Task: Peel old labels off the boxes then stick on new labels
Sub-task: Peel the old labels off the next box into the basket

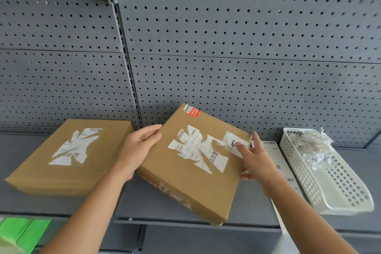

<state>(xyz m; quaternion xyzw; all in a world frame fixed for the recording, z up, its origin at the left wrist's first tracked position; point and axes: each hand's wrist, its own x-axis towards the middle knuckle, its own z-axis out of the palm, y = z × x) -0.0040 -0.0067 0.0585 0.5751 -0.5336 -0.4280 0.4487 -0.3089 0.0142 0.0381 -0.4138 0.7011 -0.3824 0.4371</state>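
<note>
Peeling grip: right hand (pixel 254 161) pinches a loose white strip (pixel 233 142) of the torn old label (pixel 198 150), thumb on top, near the box's far right corner.
Holding grip: left hand (pixel 138 150) clamps the left edge of the tilted cardboard box (pixel 185 187), thumb on its face.
Key relation: the stuck label lies left of the right hand, running diagonally across the face; a pull rightward looks needed.
Surroundings: second box (pixel 68 156) on the shelf (pixel 154 206) to the left; label sheet (pixel 272 150) and white basket (pixel 350 196) of scraps just right.
</note>
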